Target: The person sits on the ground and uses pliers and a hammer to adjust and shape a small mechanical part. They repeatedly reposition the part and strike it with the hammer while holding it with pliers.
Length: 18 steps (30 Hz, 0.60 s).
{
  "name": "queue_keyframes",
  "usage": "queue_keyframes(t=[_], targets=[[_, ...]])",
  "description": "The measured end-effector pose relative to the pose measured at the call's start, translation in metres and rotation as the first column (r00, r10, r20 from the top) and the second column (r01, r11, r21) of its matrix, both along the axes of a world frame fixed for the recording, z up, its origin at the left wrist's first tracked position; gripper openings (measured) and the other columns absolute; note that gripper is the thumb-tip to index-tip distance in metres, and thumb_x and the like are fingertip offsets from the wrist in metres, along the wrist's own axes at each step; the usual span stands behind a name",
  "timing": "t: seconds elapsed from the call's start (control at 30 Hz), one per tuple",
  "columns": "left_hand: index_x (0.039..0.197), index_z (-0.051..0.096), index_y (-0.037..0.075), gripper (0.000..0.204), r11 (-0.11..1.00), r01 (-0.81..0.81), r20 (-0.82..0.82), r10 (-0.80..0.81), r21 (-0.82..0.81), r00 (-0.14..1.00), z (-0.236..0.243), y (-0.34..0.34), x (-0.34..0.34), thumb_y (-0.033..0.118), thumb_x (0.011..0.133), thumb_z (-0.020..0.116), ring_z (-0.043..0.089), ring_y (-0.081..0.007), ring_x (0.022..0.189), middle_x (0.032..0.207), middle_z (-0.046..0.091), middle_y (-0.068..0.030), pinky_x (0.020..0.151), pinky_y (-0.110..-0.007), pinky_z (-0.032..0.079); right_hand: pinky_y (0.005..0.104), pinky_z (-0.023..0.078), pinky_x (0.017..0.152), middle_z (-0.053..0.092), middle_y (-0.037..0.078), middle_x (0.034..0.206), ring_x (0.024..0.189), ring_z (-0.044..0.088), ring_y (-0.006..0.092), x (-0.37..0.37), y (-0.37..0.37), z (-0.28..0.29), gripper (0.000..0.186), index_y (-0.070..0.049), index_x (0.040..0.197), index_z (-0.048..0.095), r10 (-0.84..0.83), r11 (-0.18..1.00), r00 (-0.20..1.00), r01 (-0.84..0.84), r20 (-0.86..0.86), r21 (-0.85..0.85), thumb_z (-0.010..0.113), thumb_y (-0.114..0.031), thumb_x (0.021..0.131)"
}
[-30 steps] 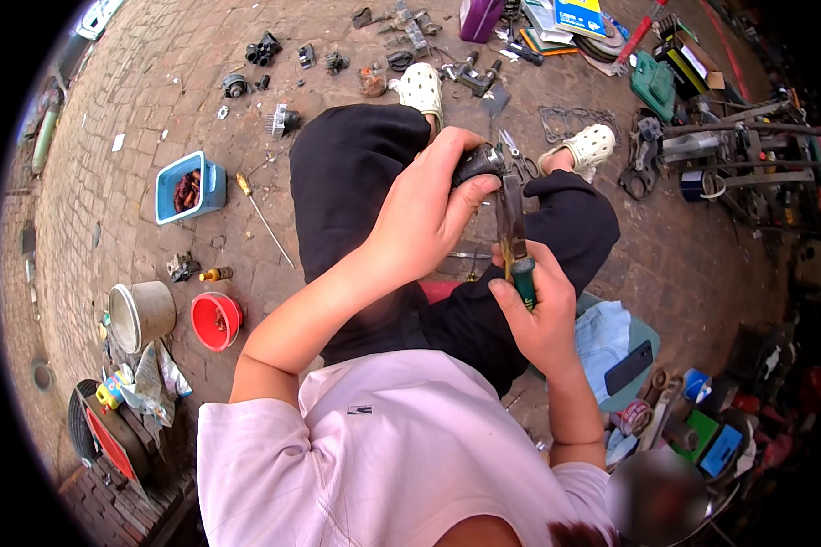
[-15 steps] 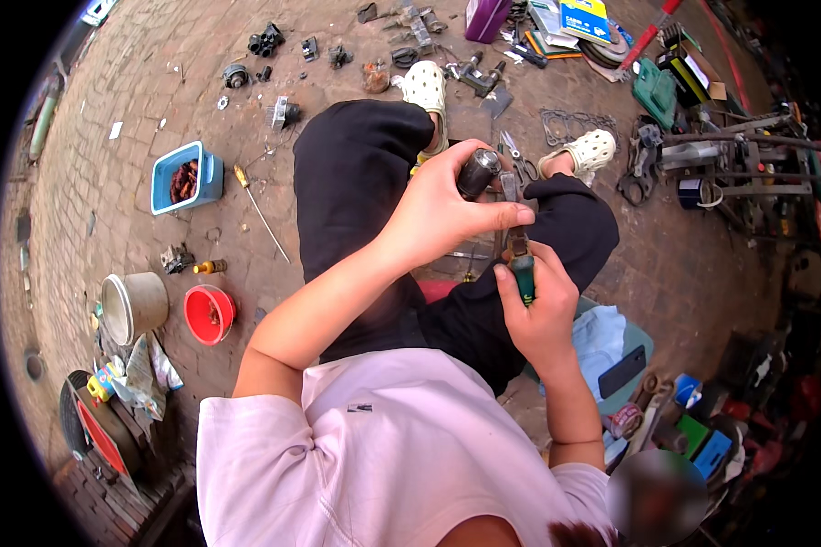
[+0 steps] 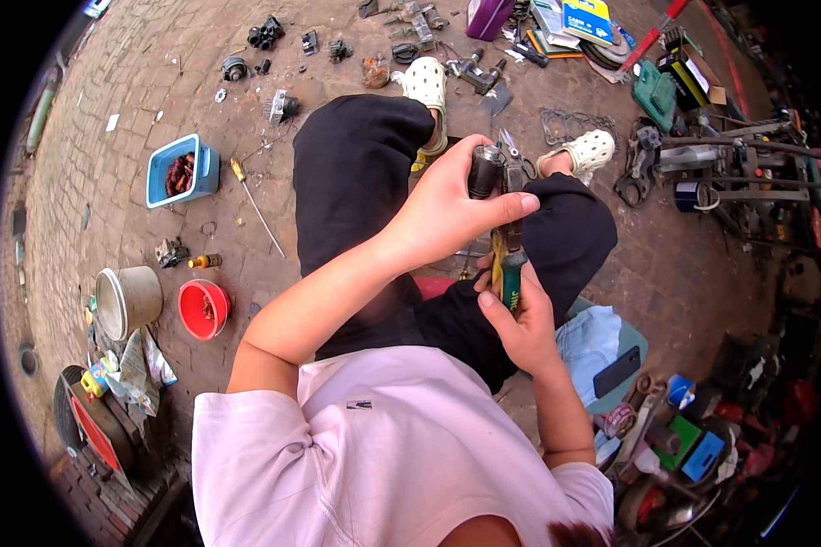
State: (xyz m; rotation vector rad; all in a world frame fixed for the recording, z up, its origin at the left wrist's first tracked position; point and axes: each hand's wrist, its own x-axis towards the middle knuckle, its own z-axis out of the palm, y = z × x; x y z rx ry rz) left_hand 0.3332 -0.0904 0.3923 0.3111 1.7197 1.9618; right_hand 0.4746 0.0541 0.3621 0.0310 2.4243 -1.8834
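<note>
My left hand (image 3: 452, 201) is closed round a dark cylindrical metal part (image 3: 486, 171) with a shiny upper end. Its thumb stretches across toward the jaws of a pair of pliers. These pliers (image 3: 512, 279), with green and yellow handles, sit in my right hand (image 3: 526, 321), fingers wrapped round the grips. The jaws point away from me and lie right beside the cylinder. Whether they touch it is hard to make out behind the thumb. Both hands are above my lap, between my knees.
On the left stand a blue tub (image 3: 196, 187), a red bucket (image 3: 203, 310), a pale bucket (image 3: 129, 301) and a long screwdriver (image 3: 255, 208). Loose metal parts (image 3: 283, 108) lie ahead. Scissors (image 3: 517, 153) rest near my right shoe; a phone (image 3: 618, 371) lies at right.
My right hand has shifted slightly left and nearer to me. The pliers have turned, so the yellow handle now shows beside the green one. The cylinder stands more upright in my left hand.
</note>
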Motion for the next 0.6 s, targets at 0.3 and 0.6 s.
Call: queue_keyframes(t=[0.3, 0.6], targets=[[0.102, 0.053, 0.000, 0.047, 0.971, 0.035, -0.412, -0.134, -0.238, 0.901, 0.000, -0.015, -0.014, 0.023, 0.075, 0.083, 0.052, -0.0094, 0.074, 0.078, 0.057, -0.0036, 0.068, -0.027, 0.046, 0.0357, 0.046, 0.085, 0.051, 0.019, 0.121, 0.097, 0.059, 0.0295, -0.001, 0.016, 0.024, 0.026, 0.004, 0.104, 0.062, 0.030, 0.978, 1.000, -0.031, 0.010, 0.208, 0.066, -0.015, 0.087], [0.096, 0.055, 0.000, 0.045, 0.958, 0.108, -0.351, -0.201, -0.267, 0.914, 0.012, -0.017, -0.018, 0.026, 0.073, 0.083, 0.048, -0.0094, 0.072, 0.076, 0.055, -0.0037, 0.067, -0.028, 0.044, 0.0330, 0.048, 0.077, 0.060, 0.016, 0.101, 0.086, 0.062, 0.0253, 0.000, 0.008, 0.023, 0.035, 0.005, 0.112, 0.052, -0.065, 0.943, 0.997, 0.074, -0.039, 0.324, 0.069, -0.012, 0.086]])
